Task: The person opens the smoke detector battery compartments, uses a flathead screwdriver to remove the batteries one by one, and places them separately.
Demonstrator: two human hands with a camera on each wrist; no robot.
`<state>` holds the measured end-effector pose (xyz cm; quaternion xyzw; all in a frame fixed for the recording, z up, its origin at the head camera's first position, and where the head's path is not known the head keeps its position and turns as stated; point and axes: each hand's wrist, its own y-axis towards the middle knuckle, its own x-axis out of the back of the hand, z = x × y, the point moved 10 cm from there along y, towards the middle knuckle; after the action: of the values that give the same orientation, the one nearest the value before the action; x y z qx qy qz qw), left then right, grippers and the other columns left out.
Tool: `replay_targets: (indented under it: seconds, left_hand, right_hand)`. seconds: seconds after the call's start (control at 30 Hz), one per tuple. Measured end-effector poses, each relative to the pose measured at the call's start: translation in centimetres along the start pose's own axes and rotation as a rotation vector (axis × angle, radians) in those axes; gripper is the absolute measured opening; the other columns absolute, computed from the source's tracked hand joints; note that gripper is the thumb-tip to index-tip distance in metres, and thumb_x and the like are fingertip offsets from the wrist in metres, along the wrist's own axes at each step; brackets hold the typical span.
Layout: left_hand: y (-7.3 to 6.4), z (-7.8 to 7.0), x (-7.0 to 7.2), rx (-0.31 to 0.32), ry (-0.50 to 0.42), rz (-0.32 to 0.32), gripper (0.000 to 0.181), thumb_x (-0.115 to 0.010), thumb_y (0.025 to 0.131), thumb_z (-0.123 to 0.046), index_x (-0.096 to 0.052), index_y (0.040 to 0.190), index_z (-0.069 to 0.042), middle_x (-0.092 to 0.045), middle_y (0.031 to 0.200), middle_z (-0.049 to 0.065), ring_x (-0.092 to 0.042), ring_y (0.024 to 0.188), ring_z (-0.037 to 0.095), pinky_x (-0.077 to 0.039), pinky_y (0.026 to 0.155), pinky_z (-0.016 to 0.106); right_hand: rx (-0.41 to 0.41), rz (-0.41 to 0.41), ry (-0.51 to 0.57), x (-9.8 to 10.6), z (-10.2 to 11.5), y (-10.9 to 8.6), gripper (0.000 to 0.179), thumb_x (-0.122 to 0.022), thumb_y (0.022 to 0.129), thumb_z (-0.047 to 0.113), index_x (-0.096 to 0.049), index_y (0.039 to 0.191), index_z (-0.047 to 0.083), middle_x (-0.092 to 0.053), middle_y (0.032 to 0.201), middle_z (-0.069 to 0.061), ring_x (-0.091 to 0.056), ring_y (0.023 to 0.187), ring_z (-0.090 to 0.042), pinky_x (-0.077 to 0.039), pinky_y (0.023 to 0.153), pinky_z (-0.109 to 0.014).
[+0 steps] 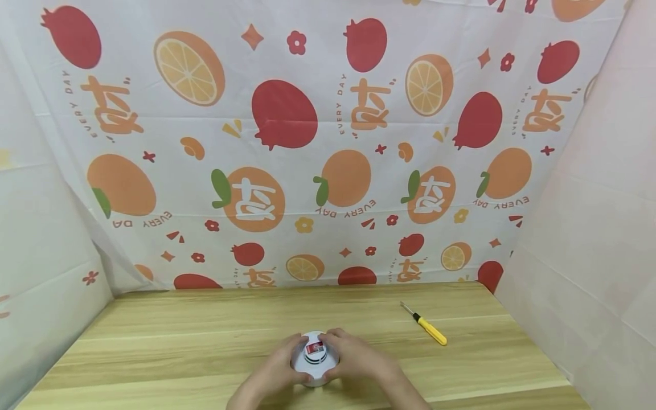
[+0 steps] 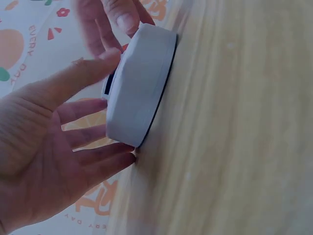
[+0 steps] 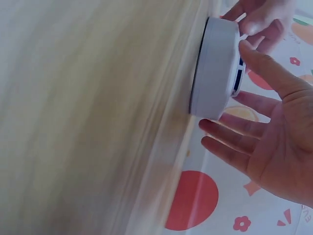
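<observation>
A round white smoke detector (image 1: 315,371), with a raised vented cap and a red label on top, lies at the front middle of the table. My left hand (image 1: 279,364) holds its left side, thumb at the near edge and fingers round the far side. From the right, my right hand (image 1: 359,359) grips it in the same way. In the left wrist view the detector's smooth side wall (image 2: 142,83) shows a thin dark line along its base, close on the wood. Both thumbs bear on its upper edge, as the right wrist view also shows.
A screwdriver (image 1: 431,331) with a yellow handle lies to the right, its tip pointing to the back left. The wood-grain table (image 1: 205,330) ends at a fruit-printed cloth (image 1: 318,233) hanging behind, with pale cloth sides left and right.
</observation>
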<state>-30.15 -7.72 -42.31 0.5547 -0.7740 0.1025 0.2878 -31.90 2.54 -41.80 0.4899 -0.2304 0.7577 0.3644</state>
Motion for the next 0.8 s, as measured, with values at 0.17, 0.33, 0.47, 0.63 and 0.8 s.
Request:
replay_targets:
  seconds: [0.17, 0.33, 0.47, 0.63, 0.8]
  left_hand:
    - [-0.05, 0.26, -0.23, 0.0, 0.03, -0.006, 0.075, -0.082, 0.06, -0.01, -0.047, 0.124, 0.008, -0.033, 0.129, 0.038, -0.033, 0.115, 0.055, -0.028, 0.093, 0.066]
    - [0.09, 0.34, -0.36, 0.002, 0.044, -0.015, 0.08, -0.084, 0.056, -0.011, -0.047, 0.125, 0.006, -0.033, 0.13, 0.038, -0.033, 0.115, 0.055, -0.028, 0.092, 0.067]
    - [0.13, 0.2, -0.24, -0.008, 0.062, -0.047, 0.078, -0.083, 0.055, -0.009, -0.048, 0.123, 0.007, -0.036, 0.127, 0.038, -0.035, 0.113, 0.055, -0.029, 0.092, 0.066]
    - [0.01, 0.1, -0.32, -0.024, 0.067, -0.051, 0.077, -0.083, 0.056, -0.009, -0.049, 0.122, 0.008, -0.038, 0.126, 0.037, -0.036, 0.113, 0.054, -0.03, 0.092, 0.065]
    - [-0.2, 0.17, -0.67, -0.038, 0.064, -0.011, 0.079, -0.083, 0.057, -0.01, -0.046, 0.125, 0.006, -0.033, 0.129, 0.038, -0.034, 0.114, 0.054, -0.029, 0.091, 0.067]
  right_hand:
    - [-0.037, -0.008, 0.022, 0.1, 0.06, 0.18, 0.07, -0.081, 0.066, 0.029, -0.053, 0.129, 0.012, -0.051, 0.122, 0.0, -0.051, 0.106, -0.014, -0.045, 0.09, -0.031]
    - [-0.068, -0.034, 0.046, 0.25, -0.03, 0.15, 0.07, -0.082, 0.063, 0.023, -0.054, 0.126, 0.009, -0.053, 0.118, 0.0, -0.052, 0.102, -0.014, -0.047, 0.087, -0.031]
    - [-0.079, -0.048, 0.065, 0.23, -0.24, 0.12, 0.071, -0.082, 0.062, 0.022, -0.053, 0.126, 0.008, -0.052, 0.118, -0.002, -0.052, 0.102, -0.016, -0.047, 0.087, -0.033]
    - [-0.08, -0.055, 0.104, -0.11, -0.64, 0.0, 0.071, -0.082, 0.062, 0.021, -0.054, 0.126, 0.009, -0.051, 0.118, -0.002, -0.051, 0.105, -0.017, -0.045, 0.089, -0.033]
    - [-0.064, -0.054, 0.15, -0.43, -0.78, -0.04, 0.073, -0.083, 0.06, 0.018, -0.053, 0.127, 0.009, -0.05, 0.118, -0.002, -0.049, 0.105, -0.015, -0.044, 0.09, -0.032]
